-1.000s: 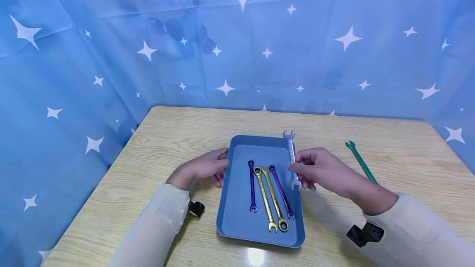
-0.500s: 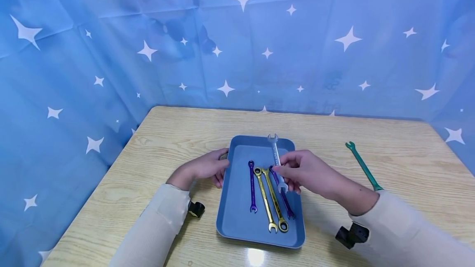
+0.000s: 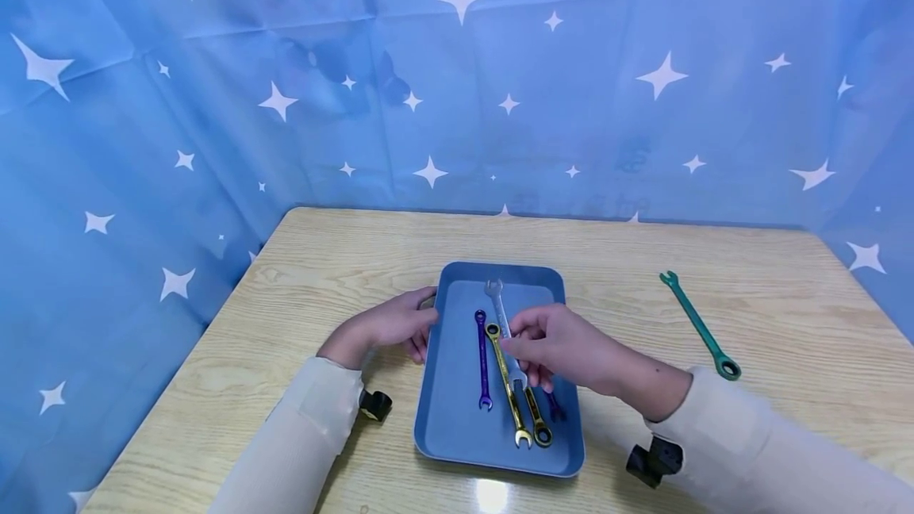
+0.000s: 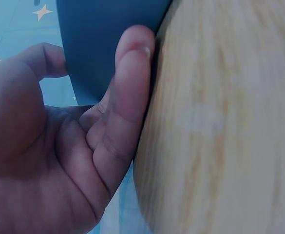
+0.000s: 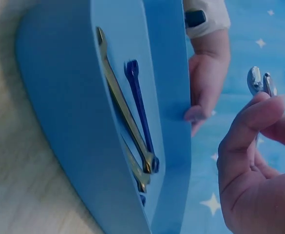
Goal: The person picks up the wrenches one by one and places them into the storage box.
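My right hand [image 3: 571, 346] pinches a silver open-end wrench [image 3: 501, 314] between thumb and fingers, over the middle of a blue-grey tray [image 3: 450, 439]. One jaw end points to the far rim; in the right wrist view, the silver wrench [image 5: 254, 82] shows past the fingertips. My left hand [image 3: 396, 324] grips the tray's left wall, its fingers [image 4: 127, 92] along the outside in the left wrist view. In the tray lie a purple wrench [image 3: 483, 359] and a gold wrench [image 3: 508, 387]. Another gold wrench [image 3: 537, 419] and a purple wrench [image 3: 555, 407] are partly hidden by my right hand.
A green wrench [image 3: 700, 325] lies on the wooden table [image 3: 321, 260], to the tray's right. A blue star-patterned cloth [image 3: 457, 101] hangs behind the table and along its left side.
My right hand has carried the silver wrench leftward from the tray's right rim to its middle, and lower. The green wrench's ring end has come into view. My left hand stays put.
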{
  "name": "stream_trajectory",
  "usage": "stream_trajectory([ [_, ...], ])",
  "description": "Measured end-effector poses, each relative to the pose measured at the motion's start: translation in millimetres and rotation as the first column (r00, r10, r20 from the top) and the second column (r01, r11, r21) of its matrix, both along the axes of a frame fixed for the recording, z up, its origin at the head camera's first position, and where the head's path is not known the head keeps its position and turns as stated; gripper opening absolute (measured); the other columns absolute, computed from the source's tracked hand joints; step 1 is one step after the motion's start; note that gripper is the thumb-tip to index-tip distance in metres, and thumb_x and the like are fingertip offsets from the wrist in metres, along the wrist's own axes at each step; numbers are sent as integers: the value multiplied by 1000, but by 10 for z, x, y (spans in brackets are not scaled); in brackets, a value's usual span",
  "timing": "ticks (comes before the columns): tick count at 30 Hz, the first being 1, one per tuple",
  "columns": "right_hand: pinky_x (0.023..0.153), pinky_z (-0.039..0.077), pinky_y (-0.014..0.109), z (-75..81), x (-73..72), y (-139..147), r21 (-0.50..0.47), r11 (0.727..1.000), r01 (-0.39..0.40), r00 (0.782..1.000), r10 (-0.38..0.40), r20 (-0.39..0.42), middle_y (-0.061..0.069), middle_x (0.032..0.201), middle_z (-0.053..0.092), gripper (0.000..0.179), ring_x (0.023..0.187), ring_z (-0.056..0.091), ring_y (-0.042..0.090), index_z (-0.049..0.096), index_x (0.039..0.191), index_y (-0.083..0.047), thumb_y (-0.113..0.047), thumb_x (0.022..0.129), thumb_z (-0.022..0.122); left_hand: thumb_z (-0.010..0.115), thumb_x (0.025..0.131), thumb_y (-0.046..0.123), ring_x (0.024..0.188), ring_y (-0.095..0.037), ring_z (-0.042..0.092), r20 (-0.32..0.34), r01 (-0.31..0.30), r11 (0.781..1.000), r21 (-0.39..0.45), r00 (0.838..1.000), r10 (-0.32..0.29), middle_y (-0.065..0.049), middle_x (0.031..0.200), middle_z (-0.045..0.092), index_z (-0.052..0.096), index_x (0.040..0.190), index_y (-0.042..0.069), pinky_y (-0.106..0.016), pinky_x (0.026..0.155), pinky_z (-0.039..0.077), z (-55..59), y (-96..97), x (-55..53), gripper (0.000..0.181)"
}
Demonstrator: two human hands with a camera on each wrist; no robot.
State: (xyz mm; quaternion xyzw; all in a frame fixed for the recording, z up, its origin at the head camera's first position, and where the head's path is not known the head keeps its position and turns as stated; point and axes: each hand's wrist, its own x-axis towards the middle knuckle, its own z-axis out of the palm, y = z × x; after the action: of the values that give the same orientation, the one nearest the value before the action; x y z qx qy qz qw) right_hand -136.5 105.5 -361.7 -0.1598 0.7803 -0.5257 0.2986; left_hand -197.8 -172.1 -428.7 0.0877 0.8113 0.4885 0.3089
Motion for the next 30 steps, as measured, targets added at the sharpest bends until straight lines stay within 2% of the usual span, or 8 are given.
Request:
stream_trajectory([
  [10,49,53,24,-80,4,-91,0,1000,-11,997,11,82,2,65,63,23,50,57,11,59,90,-2,-22,96,66,42,97,21,61,-26,67,3,-6,1000,-4,1000,6,-18,76,66,11,162,16,-40,63,63,0,14,-3,73],
  [20,49,54,22,-133,-23,-179,-20,998,-54,980,57,191,4,66,64,19,52,59,11,58,90,-1,-18,95,67,42,97,22,61,-26,67,0,-12,1000,-5,1000,12,-18,76,66,12,162,15,-40,63,63,-13,9,-6,73],
  [30,47,53,22,-240,5,-261,28,999,-46,973,38,227,6,67,62,19,48,58,11,57,87,-4,-18,96,65,42,97,22,61,-26,67,7,-13,1000,0,1000,13,-18,75,66,10,162,16,-40,62,63,-7,13,-1,73],
])
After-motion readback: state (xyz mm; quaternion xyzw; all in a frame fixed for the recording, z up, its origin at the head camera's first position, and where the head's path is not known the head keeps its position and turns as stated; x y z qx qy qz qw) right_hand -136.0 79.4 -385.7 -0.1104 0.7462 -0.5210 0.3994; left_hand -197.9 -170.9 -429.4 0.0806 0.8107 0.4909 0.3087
